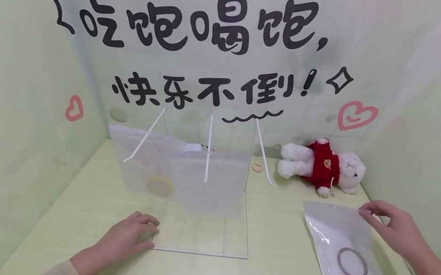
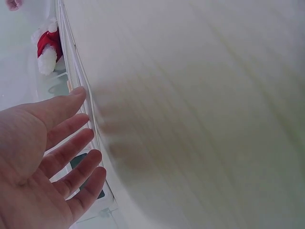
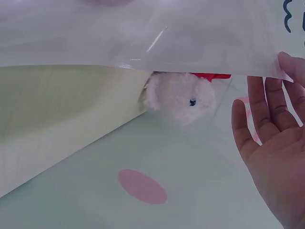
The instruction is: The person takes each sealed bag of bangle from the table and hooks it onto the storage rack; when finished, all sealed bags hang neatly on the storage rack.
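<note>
My right hand point(image 1: 396, 230) pinches the top right corner of a clear plastic bag point(image 1: 328, 220) at the right of the table. Inside the bag lies a brown ring-shaped bangle point(image 1: 338, 257). In the right wrist view thumb and fingertips meet at the edge of the bag point(image 3: 167, 38). A white wire display rack point(image 1: 201, 253) with three prongs stands mid-table. My left hand point(image 1: 124, 237) is at the left side of its base, fingers loosely extended in the left wrist view. Two bags hang at the rack; the left bag point(image 1: 136, 158) contains a yellowish ring point(image 1: 159, 187).
A white plush toy point(image 1: 323, 167) in a red top lies at the back right. A small orange-tan ring-like item point(image 1: 257, 167) and a white object point(image 1: 193, 147) sit behind the rack. Printed curtains point(image 1: 438, 141) enclose the table's back and sides.
</note>
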The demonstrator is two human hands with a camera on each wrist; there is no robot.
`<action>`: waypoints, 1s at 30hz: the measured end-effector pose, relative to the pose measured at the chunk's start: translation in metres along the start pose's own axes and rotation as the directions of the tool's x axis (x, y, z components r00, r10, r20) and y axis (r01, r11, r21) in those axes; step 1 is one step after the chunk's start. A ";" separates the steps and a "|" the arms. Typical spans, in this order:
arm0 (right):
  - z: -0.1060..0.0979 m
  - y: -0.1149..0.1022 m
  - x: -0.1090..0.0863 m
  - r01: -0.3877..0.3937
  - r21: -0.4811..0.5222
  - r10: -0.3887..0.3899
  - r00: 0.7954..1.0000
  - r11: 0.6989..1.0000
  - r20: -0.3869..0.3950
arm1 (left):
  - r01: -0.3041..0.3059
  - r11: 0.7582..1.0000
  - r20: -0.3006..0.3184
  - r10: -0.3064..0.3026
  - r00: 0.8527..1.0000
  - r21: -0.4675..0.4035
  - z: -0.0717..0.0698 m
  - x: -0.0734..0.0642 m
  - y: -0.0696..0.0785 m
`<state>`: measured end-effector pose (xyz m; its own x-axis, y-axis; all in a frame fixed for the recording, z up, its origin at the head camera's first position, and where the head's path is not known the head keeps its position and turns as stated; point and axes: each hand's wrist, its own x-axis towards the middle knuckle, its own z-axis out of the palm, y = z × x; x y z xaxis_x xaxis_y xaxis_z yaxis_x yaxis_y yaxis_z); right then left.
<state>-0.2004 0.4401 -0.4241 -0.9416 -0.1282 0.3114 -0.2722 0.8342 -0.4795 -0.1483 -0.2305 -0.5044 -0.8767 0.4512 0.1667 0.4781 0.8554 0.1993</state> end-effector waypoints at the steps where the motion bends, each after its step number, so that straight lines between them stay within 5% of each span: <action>1: -0.001 -0.003 -0.001 0.004 0.003 -0.004 1.000 1.000 -0.002 | 0.000 1.000 0.000 0.000 1.000 0.001 0.000 0.000 0.000; 23: 0.000 -0.081 -0.004 0.142 -0.014 -0.143 0.971 0.990 -0.193 | 0.012 1.000 -0.010 -0.012 1.000 0.000 -0.002 -0.002 0.003; 30: 0.001 -0.096 0.000 0.344 0.096 -0.318 0.924 0.934 -0.211 | 0.002 1.000 -0.005 -0.002 1.000 0.004 -0.002 -0.001 0.004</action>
<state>-0.1741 0.3589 -0.3791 -0.7418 -0.2706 0.6136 -0.5969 0.6835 -0.4201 -0.1460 -0.2281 -0.5021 -0.8774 0.4483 0.1710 0.4762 0.8573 0.1957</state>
